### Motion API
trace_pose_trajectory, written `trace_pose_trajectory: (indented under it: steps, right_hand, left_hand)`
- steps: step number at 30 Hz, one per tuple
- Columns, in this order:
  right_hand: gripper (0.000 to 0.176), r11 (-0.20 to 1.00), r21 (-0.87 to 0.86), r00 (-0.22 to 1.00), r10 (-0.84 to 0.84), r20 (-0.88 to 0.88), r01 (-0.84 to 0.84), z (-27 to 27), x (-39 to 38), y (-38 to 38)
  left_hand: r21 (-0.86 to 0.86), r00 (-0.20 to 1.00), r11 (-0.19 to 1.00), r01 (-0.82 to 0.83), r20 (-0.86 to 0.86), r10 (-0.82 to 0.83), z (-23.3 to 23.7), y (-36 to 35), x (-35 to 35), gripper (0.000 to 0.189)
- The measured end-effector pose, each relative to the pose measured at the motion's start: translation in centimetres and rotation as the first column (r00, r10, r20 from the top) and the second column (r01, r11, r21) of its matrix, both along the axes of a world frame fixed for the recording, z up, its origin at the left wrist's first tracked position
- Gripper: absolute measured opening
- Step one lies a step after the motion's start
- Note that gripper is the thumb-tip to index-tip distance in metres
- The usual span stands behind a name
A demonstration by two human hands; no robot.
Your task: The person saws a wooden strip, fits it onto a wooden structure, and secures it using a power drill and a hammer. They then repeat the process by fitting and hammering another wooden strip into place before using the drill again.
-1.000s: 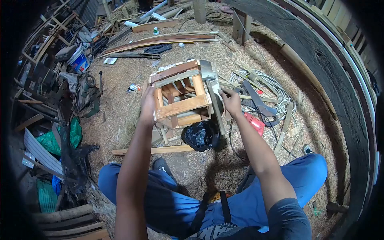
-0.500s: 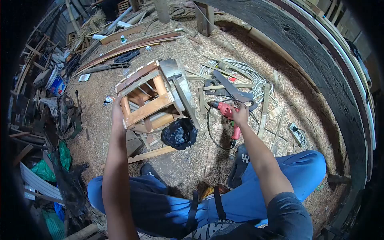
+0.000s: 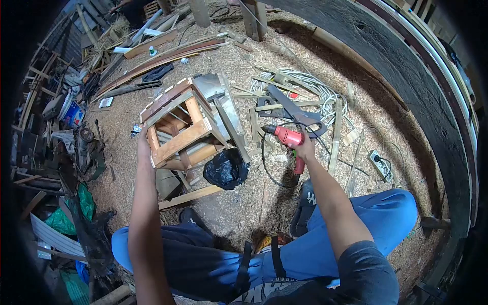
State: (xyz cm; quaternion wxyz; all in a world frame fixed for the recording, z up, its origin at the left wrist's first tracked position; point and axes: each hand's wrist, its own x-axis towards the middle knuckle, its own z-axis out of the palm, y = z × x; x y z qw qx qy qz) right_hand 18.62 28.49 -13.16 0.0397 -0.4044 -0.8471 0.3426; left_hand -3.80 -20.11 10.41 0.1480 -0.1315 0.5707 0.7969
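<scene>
My left hand (image 3: pixel 144 148) is closed on the left side of a small wooden frame (image 3: pixel 185 140), which sits tilted with open gaps between its slats. My right hand (image 3: pixel 305 149) wraps around the rear of a red power drill (image 3: pixel 287 135); part of the drill's grip hides behind the fingers. The drill's chuck points left, towards the frame. Just beyond the drill lies a handsaw (image 3: pixel 292 107). A black plastic bag (image 3: pixel 226 170), opened at the top, rests against the frame's near right corner.
A coil of white cable (image 3: pixel 320 89) lies behind the saw among loose wood strips. To the right is a power strip (image 3: pixel 380 165) with a plug in it. A thick dark beam (image 3: pixel 396 63) curves along the right. Long boards (image 3: pixel 168 58) and scrap fill the far left; wood shavings cover the floor.
The view has shifted slightly. The drill is turned a little in my right hand, its grip now nearer my wrist. My left hand stays on the wooden frame.
</scene>
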Motion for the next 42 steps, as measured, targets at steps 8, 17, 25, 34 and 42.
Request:
trace_pose_trajectory:
  steps: [8,17,25,34,42]
  right_hand:
    - [0.12,0.926,-0.366,0.957,-0.184,-0.225,0.092,-0.1,-1.9,-1.2]
    - [0.058,0.613,-0.789,0.896,-0.328,-0.3,-0.039,3.0,-2.8,-2.3]
    - [0.051,0.534,-0.825,0.855,-0.325,-0.404,-0.187,8.1,-4.0,-2.6]
    - [0.056,0.835,-0.31,0.702,0.123,-0.701,-0.456,27.3,-9.2,-2.0]
    - [0.056,0.618,-0.126,0.571,0.603,-0.557,-0.776,45.8,-14.0,-10.7]
  left_hand:
    - [-0.065,1.0,0.998,-0.007,-0.013,0.006,-1.2,-1.1,-0.9,0.048]
    - [-0.086,0.992,0.996,-0.038,-0.127,0.027,-1.0,-0.2,0.8,0.061]
    - [-0.033,0.998,0.997,-0.066,-0.001,0.066,-3.1,-0.4,-0.9,0.055]
    - [0.195,0.998,0.98,0.035,-0.058,-0.024,-3.1,1.1,-0.6,0.06]
    - [0.341,0.993,0.94,-0.029,-0.097,0.066,-4.9,1.6,-0.5,0.063]
